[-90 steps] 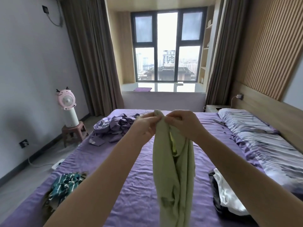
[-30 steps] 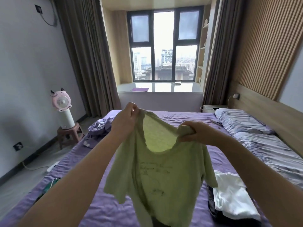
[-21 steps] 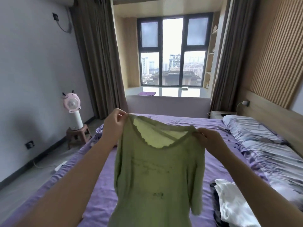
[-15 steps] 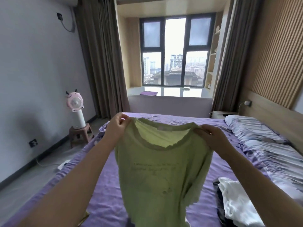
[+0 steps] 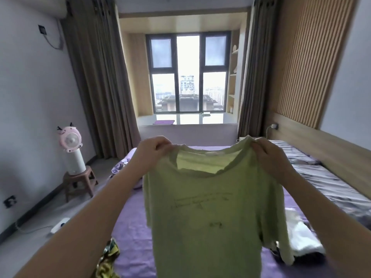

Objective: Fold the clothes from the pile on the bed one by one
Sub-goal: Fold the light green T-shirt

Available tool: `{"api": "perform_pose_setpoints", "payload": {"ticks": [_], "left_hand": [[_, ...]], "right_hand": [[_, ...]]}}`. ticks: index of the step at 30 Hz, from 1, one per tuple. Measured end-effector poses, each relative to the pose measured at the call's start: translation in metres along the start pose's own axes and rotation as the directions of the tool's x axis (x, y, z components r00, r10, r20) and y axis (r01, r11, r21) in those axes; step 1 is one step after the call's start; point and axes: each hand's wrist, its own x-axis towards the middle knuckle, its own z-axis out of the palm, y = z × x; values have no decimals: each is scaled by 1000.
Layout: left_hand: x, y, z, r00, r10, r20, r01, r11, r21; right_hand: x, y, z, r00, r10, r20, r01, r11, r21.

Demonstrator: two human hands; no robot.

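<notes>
A light green T-shirt (image 5: 210, 213) hangs spread out in the air in front of me, above the purple bed (image 5: 130, 227). My left hand (image 5: 154, 151) pinches its left shoulder and my right hand (image 5: 269, 155) pinches its right shoulder, with the neckline stretched between them. Faint dark lettering shows through the cloth. A folded white and dark stack (image 5: 301, 241) lies on the bed at the lower right, partly behind the shirt. A patterned garment (image 5: 108, 261) lies at the bed's near left. A crumpled purple heap (image 5: 120, 167) shows behind my left forearm.
Grey patterned pillows (image 5: 321, 177) lie along the wooden headboard on the right. A pink fan (image 5: 71, 151) stands on a brown stool (image 5: 80, 181) by the left wall, with a power strip (image 5: 60, 227) on the floor. Curtains frame the window ahead.
The shirt went from a bunched strip held at one point to a spread front. My hands moved apart and rose with it, and the view tilted up.
</notes>
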Motion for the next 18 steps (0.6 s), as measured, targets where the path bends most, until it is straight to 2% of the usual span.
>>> {"api": "perform_pose_setpoints", "payload": {"ticks": [4, 10, 14, 18], "left_hand": [[-1, 15, -30, 996, 22, -85, -31, 994, -105], [-4, 17, -54, 993, 31, -114, -46, 991, -128], [-9, -10, -38, 1000, 10, -27, -11, 1000, -21], [-31, -66, 11, 987, -90, 134, 80, 994, 79]], "right_hand": [[-16, -26, -6, 997, -65, -39, 57, 982, -179], [-25, -54, -6, 988, -141, -54, 122, 954, -273], [-26, -37, 12, 995, -99, 9, 98, 956, -276], [-34, 16, 56, 983, 27, 181, 14, 974, -225]]}}
